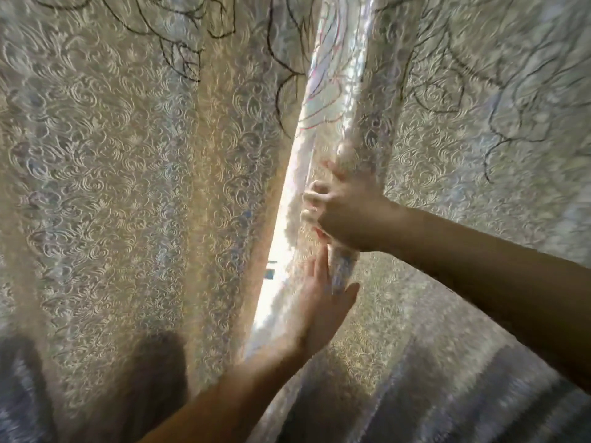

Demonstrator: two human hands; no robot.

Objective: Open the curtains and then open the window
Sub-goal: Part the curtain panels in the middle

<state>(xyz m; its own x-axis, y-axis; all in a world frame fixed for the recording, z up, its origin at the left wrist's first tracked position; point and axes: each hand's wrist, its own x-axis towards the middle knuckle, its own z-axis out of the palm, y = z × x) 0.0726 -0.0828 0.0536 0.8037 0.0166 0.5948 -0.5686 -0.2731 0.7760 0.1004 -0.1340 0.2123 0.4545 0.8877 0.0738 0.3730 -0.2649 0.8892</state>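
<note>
Two pale curtains with a raised swirl pattern fill the head view: the left curtain (134,193) and the right curtain (473,129). A narrow bright gap (281,238) runs between them; the window behind is washed out by light. My right hand (345,212) is shut on the bunched inner edge of the right curtain. Just below it my left hand (323,302) is flat with fingers apart, pressed against the same edge and holding nothing.
Dark outlined flower shapes cross the top of both curtains. Two dark shadows (153,372) show through the left curtain low down. A small dark shape (271,273) is visible inside the gap.
</note>
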